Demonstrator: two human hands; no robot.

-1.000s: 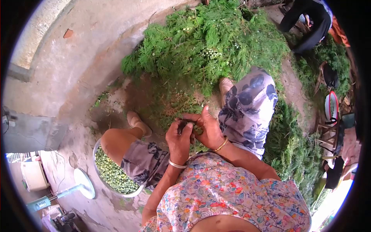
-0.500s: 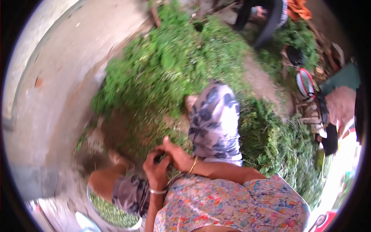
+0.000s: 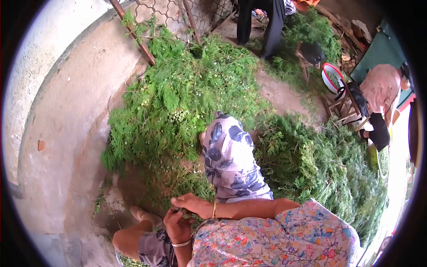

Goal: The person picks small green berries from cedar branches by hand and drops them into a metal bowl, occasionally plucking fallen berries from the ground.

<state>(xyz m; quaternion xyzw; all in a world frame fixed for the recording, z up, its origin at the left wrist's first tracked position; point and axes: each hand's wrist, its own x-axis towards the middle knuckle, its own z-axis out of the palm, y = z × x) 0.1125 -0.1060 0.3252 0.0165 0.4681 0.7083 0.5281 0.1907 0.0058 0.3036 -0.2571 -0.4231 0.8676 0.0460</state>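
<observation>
My left hand (image 3: 178, 227), with a silver bangle at the wrist, is curled in front of my lap. Between its fingers shows a small grey-green clump (image 3: 185, 213), too small to name. My right hand (image 3: 195, 205), with a gold bangle, reaches across from the right. Its fingers are bent down and meet the left hand at the clump; the fingertips are partly hidden. Just beyond both hands lies a heap of cut green leafy branches (image 3: 178, 93), with pale round cones among the leaves. Bits of green litter the floor near my hands.
A second branch heap (image 3: 311, 160) lies to my right. Below my left knee shows a bowl of small green pieces (image 3: 129, 261). Farther off are a red-rimmed basin (image 3: 332, 78), a stool (image 3: 309, 55), a standing person (image 3: 262, 22) and a bent-over person (image 3: 380, 89). A wall (image 3: 58, 111) borders the left.
The view has shifted, so my hands sit lower in the picture. My right hand's raised thumb has come down, and its fingers now bend over the left hand. A grey-green clump now shows there.
</observation>
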